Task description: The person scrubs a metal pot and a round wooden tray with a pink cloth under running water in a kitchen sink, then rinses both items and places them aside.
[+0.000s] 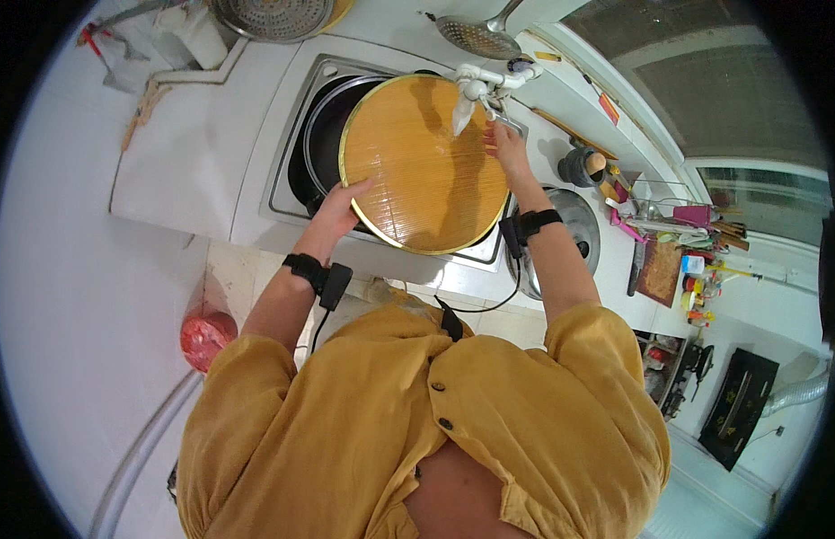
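Observation:
A round, flat, slatted tray (404, 175) with a pale yellow rim lies over the steel sink (282, 182), beneath the white faucet (476, 91). It has a wet shine. My left hand (340, 210) grips its lower left edge, with the thumb on top and the other fingers hidden underneath. Near its upper right edge is my right hand (506, 145), fingers bent, beside the faucet; whether it holds the rim cannot be told. A dark round basin with a metal rim (309, 145) shows in the sink, partly under the tray.
A glass pot lid (565, 229) lies right of the sink. Beyond it are a grey utensil holder (579, 167), a knife (635, 268) and a wooden cutting board (660, 271). A skimmer (474, 37) rests behind the faucet. A red-lined bin (207, 337) stands at lower left.

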